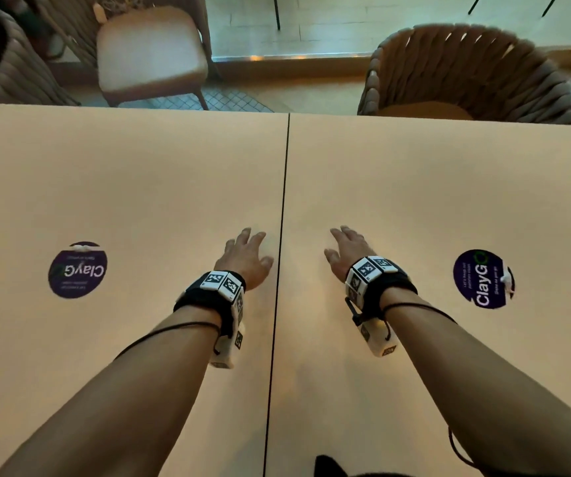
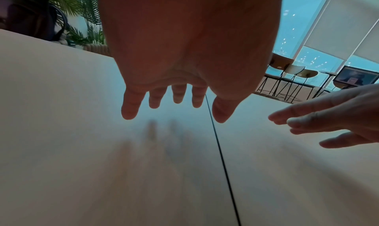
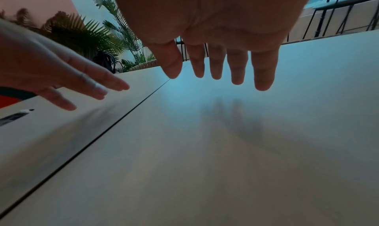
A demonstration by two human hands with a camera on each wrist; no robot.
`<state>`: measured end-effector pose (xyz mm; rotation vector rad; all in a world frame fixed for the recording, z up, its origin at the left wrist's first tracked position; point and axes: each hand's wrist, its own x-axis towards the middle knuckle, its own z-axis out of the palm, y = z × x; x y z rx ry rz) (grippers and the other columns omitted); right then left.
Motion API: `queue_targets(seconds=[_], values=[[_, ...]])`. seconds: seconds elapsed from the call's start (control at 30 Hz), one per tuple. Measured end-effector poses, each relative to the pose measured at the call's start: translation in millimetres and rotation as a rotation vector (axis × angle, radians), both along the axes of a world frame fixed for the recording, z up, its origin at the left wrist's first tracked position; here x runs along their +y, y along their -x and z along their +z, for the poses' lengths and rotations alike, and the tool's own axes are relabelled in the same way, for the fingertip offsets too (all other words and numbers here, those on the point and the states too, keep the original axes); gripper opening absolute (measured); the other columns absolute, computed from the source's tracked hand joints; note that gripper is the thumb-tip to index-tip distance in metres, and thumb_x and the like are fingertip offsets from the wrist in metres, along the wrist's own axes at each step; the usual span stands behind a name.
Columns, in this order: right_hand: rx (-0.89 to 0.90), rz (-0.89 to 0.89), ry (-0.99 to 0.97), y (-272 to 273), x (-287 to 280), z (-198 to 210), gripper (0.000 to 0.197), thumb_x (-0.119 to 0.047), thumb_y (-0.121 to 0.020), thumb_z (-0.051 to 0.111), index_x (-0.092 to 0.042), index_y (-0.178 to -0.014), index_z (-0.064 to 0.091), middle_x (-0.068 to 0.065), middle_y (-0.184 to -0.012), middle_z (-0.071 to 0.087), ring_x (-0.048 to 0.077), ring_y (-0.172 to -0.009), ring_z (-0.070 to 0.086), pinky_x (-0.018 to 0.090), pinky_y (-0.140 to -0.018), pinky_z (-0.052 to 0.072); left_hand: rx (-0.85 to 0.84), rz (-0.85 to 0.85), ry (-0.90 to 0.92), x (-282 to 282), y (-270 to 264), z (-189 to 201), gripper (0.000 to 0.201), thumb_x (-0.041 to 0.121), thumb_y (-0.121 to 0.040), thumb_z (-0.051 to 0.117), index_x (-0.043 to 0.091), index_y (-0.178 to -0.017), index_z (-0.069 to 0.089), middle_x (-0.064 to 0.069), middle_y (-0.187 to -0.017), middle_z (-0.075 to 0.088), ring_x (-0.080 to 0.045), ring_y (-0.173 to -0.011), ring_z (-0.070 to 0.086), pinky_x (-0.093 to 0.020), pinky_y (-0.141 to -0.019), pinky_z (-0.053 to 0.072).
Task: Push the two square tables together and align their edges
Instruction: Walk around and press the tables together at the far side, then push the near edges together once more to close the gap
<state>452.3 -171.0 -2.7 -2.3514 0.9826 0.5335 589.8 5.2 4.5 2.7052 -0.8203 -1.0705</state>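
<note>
The left hand hovers palm-down, fingers spread and holding nothing, above the left worktop; the right hand does likewise above the right worktop. The two worktops meet along a thin dark seam, far edges nearly flush.

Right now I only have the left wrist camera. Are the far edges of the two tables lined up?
Observer: In the head view the far edges of the left table and right table meet at the seam with no visible step.
Operator: Anything lying on the tops?
Observer: One round purple sticker on each: the left sticker and the right sticker, both well away from the seam.
</note>
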Motion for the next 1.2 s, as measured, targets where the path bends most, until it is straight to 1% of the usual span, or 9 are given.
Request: queue_targets(seconds=[0.1,0.2,0.27,0.53,0.73,0.93,1.03,1.1,1.2], values=[[0.01,0.008,0.013,30.6,18.4,-4.7,0.058,-0.036,-0.097,0.042,-0.024,-0.151,0.026,0.0,-0.162,0.016,0.021,-0.148,0.015,0.046,-0.117,0.024,0.026,0.014,-0.041,28.2,31.9,-7.9,0.064,0.037,-0.102,0.048,0.029,-0.16,0.023,0.002,-0.172,0.004,-0.029,-0.156,0.009,-0.052,-0.121,0.029],[0.032,0.024,0.014,62.1,40.5,-10.0,0.058,-0.037,-0.097,0.043,-0.024,-0.151,0.026,0.0,-0.162,0.016,0.022,-0.148,0.014,0.047,-0.116,0.025,0.016,-0.026,-0.082,53.3,67.2,-12.5,0.06,0.036,-0.102,0.046,0.031,-0.157,0.024,0.003,-0.171,0.001,-0.03,-0.155,0.006,-0.058,-0.114,0.036],[0.047,0.03,0.011,83.2,57.1,-12.6,0.058,-0.037,-0.097,0.042,-0.025,-0.151,0.026,0.0,-0.162,0.015,0.022,-0.148,0.012,0.048,-0.116,0.025,0.014,-0.03,-0.096,69.7,91.9,-11.0,0.058,0.036,-0.102,0.044,0.033,-0.156,0.024,0.006,-0.171,-0.002,-0.03,-0.156,0.002,-0.061,-0.113,0.035],[0.068,-0.031,0.035,172.8,139.6,-26.2,0.057,-0.039,-0.095,0.044,-0.028,-0.149,0.03,-0.001,-0.162,0.013,0.025,-0.148,0.008,0.048,-0.116,0.025,0.059,-0.037,-0.074,142.8,183.1,-5.7,0.063,0.037,-0.104,0.04,0.036,-0.161,0.012,0.011,-0.171,-0.013,-0.026,-0.158,-0.011,-0.064,-0.121,0.016],[0.071,-0.074,0.03,247.3,208.6,-26.0,0.057,-0.04,-0.095,0.044,-0.029,-0.149,0.03,-0.001,-0.162,0.011,0.026,-0.149,0.007,0.047,-0.118,0.021,0.053,-0.041,-0.048,209.2,252.2,-7.5,0.066,0.041,-0.103,0.041,0.035,-0.162,0.011,0.011,-0.171,-0.013,-0.025,-0.158,-0.012,-0.059,-0.124,0.01],[0.136,-0.109,0.074,322.0,234.1,-21.9,0.073,-0.044,-0.088,0.058,-0.034,-0.151,0.023,-0.003,-0.162,0.007,0.025,-0.149,0.007,0.048,-0.116,0.026,0.015,-0.115,-0.087,247.2,307.3,-13.4,0.079,0.051,-0.1,0.048,0.042,-0.161,-0.001,0.011,-0.167,-0.026,-0.027,-0.155,-0.021,-0.06,-0.125,0.002],[0.067,-0.288,0.142,353.2,229.8,-22.9,0.071,-0.039,-0.083,0.064,-0.028,-0.147,0.035,0.004,-0.159,0.018,0.028,-0.146,0.016,0.044,-0.116,0.027,-0.019,-0.142,-0.094,247.2,321.5,-12.8,0.085,0.049,-0.098,0.053,0.048,-0.158,-0.008,0.008,-0.168,-0.025,-0.034,-0.155,-0.02,-0.064,-0.123,0.004],[-0.014,-0.529,0.174,371.6,221.5,-22.1,0.064,-0.034,-0.082,0.067,-0.022,-0.141,0.045,0.009,-0.154,0.027,0.032,-0.141,0.024,0.043,-0.114,0.028,-0.049,-0.17,-0.102,242.5,328.1,-15.7,0.089,0.047,-0.097,0.055,0.053,-0.156,-0.011,0.009,-0.167,-0.026,-0.042,-0.154,-0.019,-0.069,-0.119,0.007],[-0.038,-0.853,0.143,393.8,202.4,-23.9,0.064,-0.028,-0.079,0.071,-0.014,-0.137,0.047,0.012,-0.15,0.029,0.034,-0.137,0.027,0.046,-0.108,0.032,-0.105,-0.2,-0.174,231.9,334.2,-22.4,0.087,0.052,-0.098,0.052,0.055,-0.154,-0.014,0.01,-0.166,-0.029,-0.051,-0.151,-0.018,-0.074,-0.116,0.011]])
